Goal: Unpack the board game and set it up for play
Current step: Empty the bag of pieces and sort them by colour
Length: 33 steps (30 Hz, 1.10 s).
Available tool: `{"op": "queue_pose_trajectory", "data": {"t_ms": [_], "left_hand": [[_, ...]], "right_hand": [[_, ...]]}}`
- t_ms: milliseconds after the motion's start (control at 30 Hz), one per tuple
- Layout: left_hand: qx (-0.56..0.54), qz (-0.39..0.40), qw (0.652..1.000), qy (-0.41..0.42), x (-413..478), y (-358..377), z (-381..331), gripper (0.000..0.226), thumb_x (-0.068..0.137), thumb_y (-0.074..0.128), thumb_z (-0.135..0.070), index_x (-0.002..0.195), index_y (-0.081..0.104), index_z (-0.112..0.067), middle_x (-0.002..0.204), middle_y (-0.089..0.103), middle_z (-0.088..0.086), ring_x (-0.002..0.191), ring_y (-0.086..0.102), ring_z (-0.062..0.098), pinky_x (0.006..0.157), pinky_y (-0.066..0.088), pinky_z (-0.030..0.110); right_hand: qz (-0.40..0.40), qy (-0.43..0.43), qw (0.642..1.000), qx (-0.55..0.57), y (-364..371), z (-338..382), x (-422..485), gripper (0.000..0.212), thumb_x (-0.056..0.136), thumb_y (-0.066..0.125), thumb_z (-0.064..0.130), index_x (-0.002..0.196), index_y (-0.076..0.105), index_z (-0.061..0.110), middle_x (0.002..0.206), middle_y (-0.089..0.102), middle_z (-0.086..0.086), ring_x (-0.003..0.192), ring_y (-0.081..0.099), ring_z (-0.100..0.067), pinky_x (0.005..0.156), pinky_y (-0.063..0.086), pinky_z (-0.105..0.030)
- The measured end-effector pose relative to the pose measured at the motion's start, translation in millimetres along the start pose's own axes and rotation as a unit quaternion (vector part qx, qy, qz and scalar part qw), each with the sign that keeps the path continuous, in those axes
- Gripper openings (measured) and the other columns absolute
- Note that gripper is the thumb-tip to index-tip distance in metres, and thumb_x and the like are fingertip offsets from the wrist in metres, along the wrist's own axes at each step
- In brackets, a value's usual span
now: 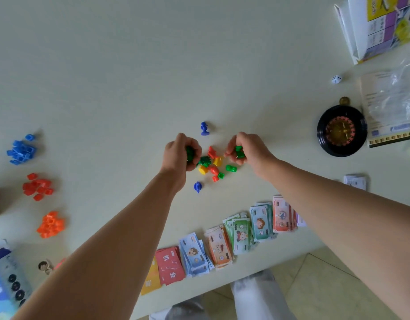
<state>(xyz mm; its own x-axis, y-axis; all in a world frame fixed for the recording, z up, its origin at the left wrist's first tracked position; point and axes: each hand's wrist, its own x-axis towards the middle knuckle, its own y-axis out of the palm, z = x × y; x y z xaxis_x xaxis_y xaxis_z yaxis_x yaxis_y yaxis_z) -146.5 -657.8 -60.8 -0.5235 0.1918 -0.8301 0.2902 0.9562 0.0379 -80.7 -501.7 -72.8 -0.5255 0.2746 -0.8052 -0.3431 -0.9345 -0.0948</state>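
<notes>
A small heap of mixed plastic game pieces [211,166], green, red and yellow, lies in the middle of the pale table [107,77]. My left hand [182,153] is closed on green pieces [189,152] at the heap's left side. My right hand [248,150] pinches a green piece [238,150] at the heap's right side. One blue pawn [204,128] stands just beyond the heap, and another blue pawn [197,187] lies just in front of it. Piles of blue houses [20,150], red houses [38,187] and orange houses [50,225] sit at the left.
Rows of paper money [250,227] and red cards [170,265] line the near edge. A black roulette wheel [341,131], a white die [336,79], a rule sheet under a clear bag [388,107] and the folded board [379,26] are at the right. A blue box [3,280] sits near left.
</notes>
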Motion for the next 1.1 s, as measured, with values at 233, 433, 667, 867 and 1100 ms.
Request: {"op": "queue_pose_trajectory", "data": {"t_ms": [233, 433, 667, 867, 1100], "left_hand": [[0.461, -0.015, 0.874, 0.156, -24.2, 20.8, 50.1, 0.03, 0.079, 0.035, -0.027, 0.072, 0.063, -0.017, 0.067, 0.063, -0.004, 0.067, 0.055, 0.025, 0.059, 0.035, 0.029], [0.694, -0.002, 0.66, 0.289, -24.2, 28.6, 74.1, 0.048, 0.094, 0.05, -0.029, 0.137, 0.031, -0.018, 0.099, 0.067, 0.002, 0.086, 0.065, 0.028, 0.064, 0.037, 0.03], [0.697, -0.021, 0.638, 0.326, -10.7, 27.6, 72.1, 0.028, 0.099, 0.045, -0.027, 0.125, 0.049, -0.016, 0.089, 0.068, 0.006, 0.081, 0.066, 0.031, 0.058, 0.034, 0.032], [0.609, -0.05, 0.738, 0.286, -13.8, 32.7, 67.5, 0.019, 0.089, 0.044, -0.031, 0.086, 0.051, -0.014, 0.064, 0.053, 0.002, 0.06, 0.048, 0.029, 0.056, 0.029, 0.029], [0.099, 0.077, 0.991, 0.037, -12.5, 65.8, 41.9, 0.043, 0.094, 0.033, -0.019, 0.051, 0.039, -0.012, 0.042, 0.035, -0.004, 0.039, 0.025, 0.01, 0.041, 0.022, 0.019]], "right_hand": [[-0.114, -0.064, 0.957, -0.258, -20.2, -40.3, -14.0, 0.026, 0.069, 0.039, 0.029, 0.055, 0.056, 0.015, 0.052, 0.053, 0.0, 0.058, 0.05, -0.023, 0.054, 0.034, -0.029], [-0.047, -0.248, 0.82, -0.514, -16.8, -63.9, -24.9, 0.034, 0.086, 0.062, 0.032, 0.113, 0.046, 0.018, 0.071, 0.052, 0.008, 0.063, 0.058, -0.02, 0.055, 0.044, -0.029], [-0.054, -0.329, 0.755, -0.564, -7.8, -73.9, -5.4, 0.038, 0.092, 0.057, 0.041, 0.111, 0.05, 0.008, 0.08, 0.065, -0.009, 0.07, 0.063, -0.03, 0.054, 0.046, -0.036], [-0.033, -0.277, 0.887, -0.369, -20.1, -74.2, -2.9, 0.019, 0.089, 0.063, 0.016, 0.1, 0.052, 0.005, 0.078, 0.061, -0.006, 0.065, 0.057, -0.02, 0.059, 0.042, -0.03], [-0.004, 0.037, 0.974, 0.223, -52.1, -49.2, -2.5, 0.021, 0.089, 0.034, 0.012, 0.069, 0.035, 0.018, 0.045, 0.031, 0.001, 0.04, 0.022, -0.013, 0.04, 0.018, -0.023]]}}
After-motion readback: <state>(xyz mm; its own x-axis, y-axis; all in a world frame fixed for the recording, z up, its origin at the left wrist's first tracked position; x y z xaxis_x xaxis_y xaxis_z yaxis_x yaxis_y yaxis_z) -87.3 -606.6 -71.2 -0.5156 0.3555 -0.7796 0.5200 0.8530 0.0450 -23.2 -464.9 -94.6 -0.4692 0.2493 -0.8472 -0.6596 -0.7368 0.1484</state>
